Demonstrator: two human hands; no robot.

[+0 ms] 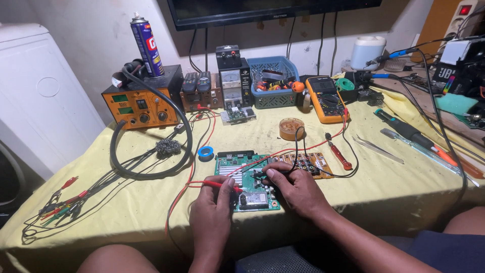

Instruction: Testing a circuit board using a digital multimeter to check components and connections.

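A green circuit board (230, 166) lies on the yellow cloth near the table's front edge, with a brown board (314, 163) against its right side. My left hand (211, 208) pinches a red test probe (218, 185) and presses its tip onto the green board. My right hand (295, 188) holds a black test probe (262, 175) on the same board, a little further back. Red and black leads run from the probes to a yellow multimeter (326, 99) at the back.
An orange soldering station (142, 105) with a spray can (146, 45) stands back left, beside small meters and a blue basket (274, 83). A flux tin (291, 128), red screwdriver (339, 155), tweezers (377, 148), soldering irons (410, 132) and clip leads (58, 202) lie around.
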